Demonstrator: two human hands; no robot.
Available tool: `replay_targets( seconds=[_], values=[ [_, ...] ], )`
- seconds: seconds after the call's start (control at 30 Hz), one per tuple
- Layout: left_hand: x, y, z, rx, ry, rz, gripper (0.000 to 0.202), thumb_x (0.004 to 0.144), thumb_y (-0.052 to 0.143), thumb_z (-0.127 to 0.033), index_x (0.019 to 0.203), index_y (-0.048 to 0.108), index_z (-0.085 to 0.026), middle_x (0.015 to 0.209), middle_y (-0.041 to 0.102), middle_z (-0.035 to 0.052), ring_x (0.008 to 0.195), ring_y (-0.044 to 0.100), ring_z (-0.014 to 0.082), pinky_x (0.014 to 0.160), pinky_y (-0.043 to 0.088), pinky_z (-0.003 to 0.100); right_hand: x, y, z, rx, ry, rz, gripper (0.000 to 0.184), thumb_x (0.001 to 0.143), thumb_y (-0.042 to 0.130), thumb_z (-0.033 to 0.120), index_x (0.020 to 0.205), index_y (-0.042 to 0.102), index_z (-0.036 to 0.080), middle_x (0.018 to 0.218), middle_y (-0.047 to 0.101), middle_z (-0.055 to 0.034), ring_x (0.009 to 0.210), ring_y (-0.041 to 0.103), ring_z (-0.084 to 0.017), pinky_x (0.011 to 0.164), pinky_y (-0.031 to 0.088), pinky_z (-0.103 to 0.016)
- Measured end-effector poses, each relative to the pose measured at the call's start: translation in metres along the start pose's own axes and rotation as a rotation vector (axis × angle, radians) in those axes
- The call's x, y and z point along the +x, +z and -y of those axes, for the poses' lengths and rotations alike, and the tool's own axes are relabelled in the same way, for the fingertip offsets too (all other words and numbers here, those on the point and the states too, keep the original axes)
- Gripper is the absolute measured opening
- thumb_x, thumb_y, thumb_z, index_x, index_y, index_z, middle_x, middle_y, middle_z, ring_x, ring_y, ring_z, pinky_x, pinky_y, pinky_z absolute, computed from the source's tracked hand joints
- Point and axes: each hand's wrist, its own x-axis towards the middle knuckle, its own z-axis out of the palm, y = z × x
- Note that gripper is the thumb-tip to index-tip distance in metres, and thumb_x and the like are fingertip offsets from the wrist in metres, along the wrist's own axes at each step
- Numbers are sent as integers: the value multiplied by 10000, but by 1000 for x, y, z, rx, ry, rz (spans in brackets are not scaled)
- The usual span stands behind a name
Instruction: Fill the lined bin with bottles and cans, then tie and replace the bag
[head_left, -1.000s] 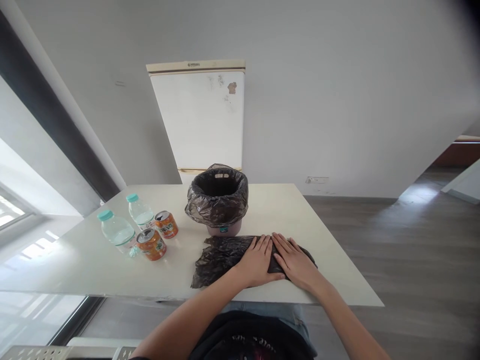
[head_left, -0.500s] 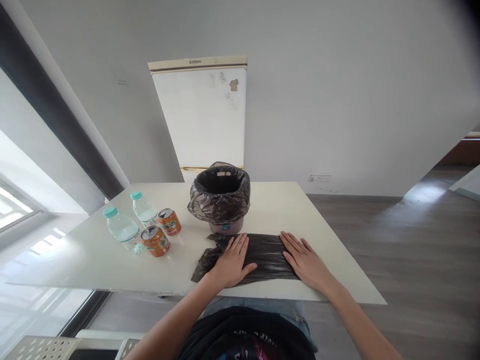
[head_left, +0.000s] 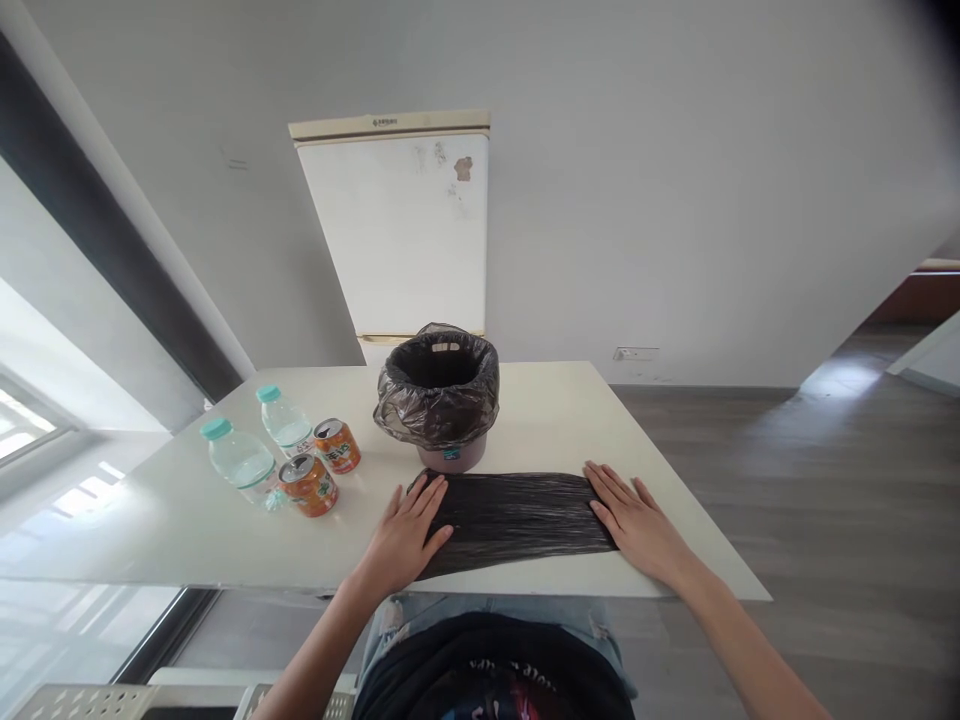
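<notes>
A black plastic garbage bag (head_left: pixel 517 515) lies spread flat near the front edge of the white table (head_left: pixel 315 550). My left hand (head_left: pixel 405 530) rests palm down on the bag's left end, fingers outstretched. On the right end lies my right hand (head_left: pixel 630 520), also flat with its fingers stretched. Just behind the bag stands a small pinkish trash can (head_left: pixel 456 460). Another black bag (head_left: pixel 435 410) lines it, folded over its rim; most of the can is hidden under that liner.
Left of the can stand two orange drink cans (head_left: pixel 309 486) and two clear plastic bottles (head_left: pixel 241 460) with teal caps. A white refrigerator (head_left: pixel 397 230) is beyond the table's far edge. A perforated pale plastic piece (head_left: pixel 82 700) shows at the lower left.
My left hand has slid left and my right hand slightly right. The bag's crumpled left end is now smoothed out, and the bag lies longer and flatter.
</notes>
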Motion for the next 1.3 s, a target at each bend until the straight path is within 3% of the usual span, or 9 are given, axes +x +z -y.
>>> replay_targets(
  seconds=[0.23,0.37,0.47,0.57,0.7,0.87,1.0,1.1,1.3],
  values=[
    [-14,0,25,-3,-125,-23,639,1095,364,-506,1682,221,-297,1693,365,83,1586,298,282,1281,256,560,1,-4,3,38,8,-8,693,1077,211,610,1700,138,315,1731,261,-16,1594,263,-270,1312,160,-573],
    [-14,4,27,-59,-190,-83,620,1098,354,-495,1668,268,-266,1701,350,99,1574,328,264,1282,287,516,-2,-7,0,213,122,-171,700,1060,273,638,1656,286,272,1658,432,-90,1502,445,-319,1247,352,-567],
    [-15,8,29,-74,-205,-116,622,1093,370,-494,1659,297,-247,1683,381,113,1572,330,281,1280,301,517,-6,-5,5,235,332,-336,686,1025,291,683,1416,573,195,1398,634,-184,1292,599,-393,1071,518,-578],
    [-15,11,30,-77,-185,-105,622,1093,367,-494,1658,300,-243,1681,385,111,1581,308,290,1284,282,535,-10,4,15,134,423,-388,670,964,355,743,1153,675,185,1142,678,-222,1115,631,-441,945,544,-614],
    [-17,8,31,-114,-183,-79,594,1103,340,-470,1650,311,-241,1666,417,92,1582,309,266,1293,271,519,-10,12,21,112,445,-358,532,909,446,697,993,669,222,986,678,-203,1012,652,-436,850,561,-594],
    [-18,2,28,-136,-171,-91,547,1112,320,-424,1635,345,-267,1648,451,70,1567,344,243,1293,283,501,-12,-18,15,444,483,-174,377,879,541,625,828,641,264,910,731,-126,874,711,-353,762,575,-479],
    [-16,0,23,-144,-158,-57,529,1117,300,-412,1624,364,-277,1639,465,63,1571,337,244,1299,251,536,-19,-38,8,966,557,-276,386,843,676,629,985,644,272,932,765,-66,872,739,-327,683,599,-428],
    [-14,0,17,-161,-126,-17,540,1115,309,-439,1624,357,-264,1651,446,62,1581,312,242,1308,222,540,-22,-31,2,1243,513,-425,492,903,609,630,1209,659,248,1203,762,-127,1068,739,-374,808,649,-514],
    [-8,2,1,-192,-96,8,533,1113,311,-444,1611,379,-266,1649,451,58,1583,308,244,1307,235,530,-19,12,21,1212,288,-428,723,1048,247,603,1659,308,222,1538,576,-121,1407,556,-382,1114,544,-630]
  ],
)
